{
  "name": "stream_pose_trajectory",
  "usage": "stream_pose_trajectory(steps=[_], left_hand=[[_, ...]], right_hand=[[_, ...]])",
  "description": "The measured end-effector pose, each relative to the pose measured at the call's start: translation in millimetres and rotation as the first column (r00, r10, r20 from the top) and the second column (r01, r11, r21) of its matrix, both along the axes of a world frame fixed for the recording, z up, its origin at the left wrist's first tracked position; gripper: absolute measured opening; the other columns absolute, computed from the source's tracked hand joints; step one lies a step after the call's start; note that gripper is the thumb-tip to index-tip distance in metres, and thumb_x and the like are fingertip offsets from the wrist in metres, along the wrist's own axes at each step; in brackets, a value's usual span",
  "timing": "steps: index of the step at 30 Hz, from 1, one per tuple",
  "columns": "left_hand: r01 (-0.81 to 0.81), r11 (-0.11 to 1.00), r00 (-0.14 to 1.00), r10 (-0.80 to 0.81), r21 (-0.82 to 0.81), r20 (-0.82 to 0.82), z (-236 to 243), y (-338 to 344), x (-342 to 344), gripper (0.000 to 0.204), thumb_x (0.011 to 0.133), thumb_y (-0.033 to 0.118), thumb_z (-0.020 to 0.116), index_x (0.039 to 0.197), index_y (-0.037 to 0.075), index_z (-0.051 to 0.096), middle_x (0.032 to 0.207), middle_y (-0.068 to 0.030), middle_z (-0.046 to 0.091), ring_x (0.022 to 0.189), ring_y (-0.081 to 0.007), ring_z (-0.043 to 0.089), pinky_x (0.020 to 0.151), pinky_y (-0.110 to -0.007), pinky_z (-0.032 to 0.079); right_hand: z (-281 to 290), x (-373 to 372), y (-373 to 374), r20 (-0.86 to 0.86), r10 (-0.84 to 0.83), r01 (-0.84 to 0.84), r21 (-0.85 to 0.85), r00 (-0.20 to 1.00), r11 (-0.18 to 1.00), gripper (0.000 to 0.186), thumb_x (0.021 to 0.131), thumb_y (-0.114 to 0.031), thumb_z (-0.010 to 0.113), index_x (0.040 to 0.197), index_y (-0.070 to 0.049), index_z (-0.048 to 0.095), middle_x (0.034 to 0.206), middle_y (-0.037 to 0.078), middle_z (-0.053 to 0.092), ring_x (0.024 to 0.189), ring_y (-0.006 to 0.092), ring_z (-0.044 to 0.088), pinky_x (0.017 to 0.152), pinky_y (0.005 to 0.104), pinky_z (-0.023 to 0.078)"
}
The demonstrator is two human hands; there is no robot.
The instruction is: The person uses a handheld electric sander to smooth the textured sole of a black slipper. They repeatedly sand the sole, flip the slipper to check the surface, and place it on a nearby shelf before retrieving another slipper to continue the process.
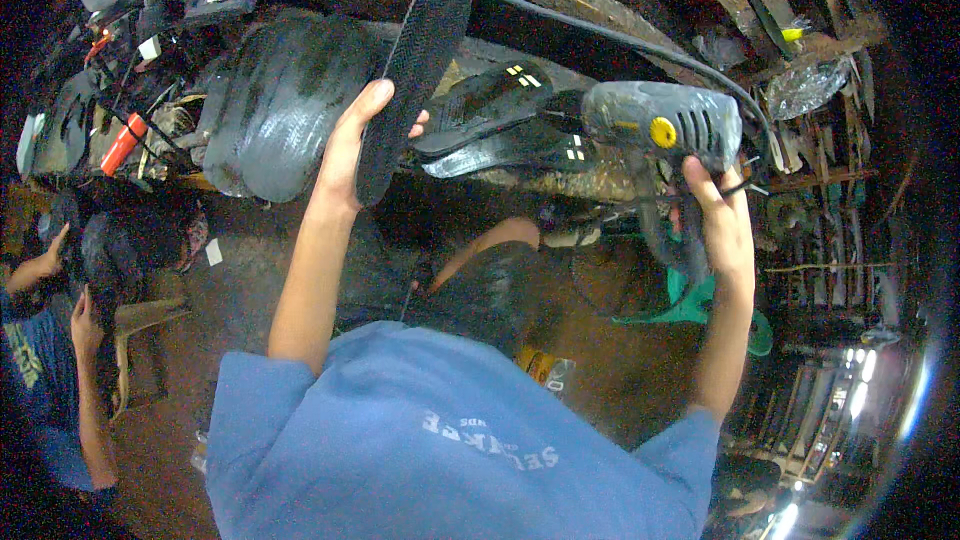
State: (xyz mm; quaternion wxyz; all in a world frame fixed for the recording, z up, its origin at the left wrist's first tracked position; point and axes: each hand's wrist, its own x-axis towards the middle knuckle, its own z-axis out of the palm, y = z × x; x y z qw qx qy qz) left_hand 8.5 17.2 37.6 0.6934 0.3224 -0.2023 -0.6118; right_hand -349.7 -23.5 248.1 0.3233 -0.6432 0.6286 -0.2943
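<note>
My left hand point(355, 135) grips a long black textured sole point(425, 65), held upright on its edge. The thumb lies on the near side and fingertips show past the far side. In my right hand point(718, 205) is a grey heat gun point(625, 115) with a yellow dial, its dark nozzle directed left. Between the hands, on the bench, lie black slipper-shaped soles: an upper one point(480, 110) and a shiny lower one point(505, 155), both with small pale marks. Left of my left hand rests a row of glossy black soles point(285, 105), overlapping one another.
A thick dark cable point(600, 30) arches over the bench to the right. An orange-handled tool point(123, 144) lies among clutter at left. Lower left, a co-worker's hands point(85, 320) are near dark material. A green plastic piece point(690, 305) stands below my right forearm.
</note>
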Motion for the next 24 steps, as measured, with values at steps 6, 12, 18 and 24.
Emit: stream_pose_trajectory(steps=[6, 12, 18, 24], left_hand=[[0.01, 0.999, 0.989, -0.005, -0.03, 0.149, -13, 42, -3, 0.055, 0.104, 0.036, 0.066, 0.144, -0.002, 0.058, 0.119, -0.0132, 0.073, 0.108, -0.0179, 0.071, 0.098, -0.032, 0.055], [0.005, 0.997, 0.98, 0.009, -0.072, 0.198, -24, 62, 6, 0.064, 0.101, 0.034, 0.069, 0.151, -0.003, 0.053, 0.13, -0.0147, 0.071, 0.116, -0.0205, 0.07, 0.105, -0.034, 0.052], [-0.017, 0.996, 0.961, 0.041, -0.088, 0.274, -26, 65, 8, 0.066, 0.101, 0.034, 0.069, 0.153, -0.004, 0.052, 0.139, -0.0152, 0.065, 0.122, -0.0231, 0.069, 0.107, -0.035, 0.052], [-0.06, 0.997, 0.945, 0.073, -0.048, 0.318, -27, 72, 8, 0.065, 0.101, 0.034, 0.069, 0.152, -0.004, 0.054, 0.14, -0.0152, 0.064, 0.123, -0.0244, 0.069, 0.107, -0.035, 0.052]], right_hand=[[-20, 22, -43, -0.043, 0.084, -0.078, 0.131, 0.995, 0.988, 0.03, 0.102, -0.037, 0.072, 0.116, -0.01, 0.069, 0.089, -0.001, 0.067, 0.067, 0.0109, 0.059, 0.06, 0.0294, 0.049], [-24, 24, -65, -0.078, 0.103, -0.095, 0.106, 0.992, 0.99, 0.033, 0.101, -0.042, 0.073, 0.109, -0.011, 0.069, 0.084, -0.001, 0.067, 0.063, 0.0106, 0.059, 0.058, 0.0288, 0.048], [-27, 23, -86, -0.052, 0.118, -0.114, 0.071, 0.992, 0.991, 0.034, 0.101, -0.045, 0.074, 0.099, -0.012, 0.066, 0.074, -0.001, 0.064, 0.055, 0.0111, 0.057, 0.052, 0.0287, 0.045], [-34, 27, -109, -0.085, 0.065, -0.059, 0.075, 0.994, 0.995, 0.034, 0.101, -0.046, 0.073, 0.096, -0.012, 0.067, 0.073, -0.001, 0.062, 0.056, 0.0109, 0.057, 0.053, 0.0294, 0.045]])
